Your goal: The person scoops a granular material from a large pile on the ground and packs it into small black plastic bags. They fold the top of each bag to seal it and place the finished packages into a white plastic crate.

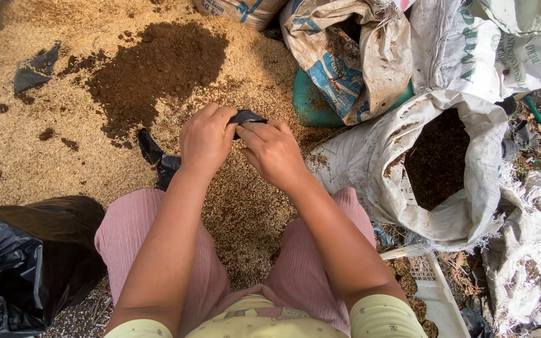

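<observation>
Pinching the rim of a small black plastic bag (245, 117) between the fingertips (231, 125) of both hands, left hand (205, 141) curled over the near edge, right hand (273, 150) meeting it from the other side, thumbs and forefingers pressed together on the film, seemingly to work its mouth apart. Held low above the husk-strewn ground (32, 144), just in front of the knees in pink trousers (308, 263), with most of the bag hidden behind the knuckles; hard to say whether it is open yet or holds anything. Trailing below the left wrist, another crumpled piece of black plastic (161, 163), possibly the same bag's tail, though the join cannot be made out. Lying just beyond the hands, a dark heap of soil (158, 66) poured on the pale husks, close enough to scoop from. Standing open to the right, a white woven sack (464, 169) rolled down at the mouth, showing dark brown fill, its base cut off by clutter. Leaning behind it, more printed sacks (352, 56), contents unseen. Sitting at the lower left, a big black bag (20, 263), partly out of frame. Poking out at the lower right, a white plastic crate (436, 291), only a corner visible.
</observation>
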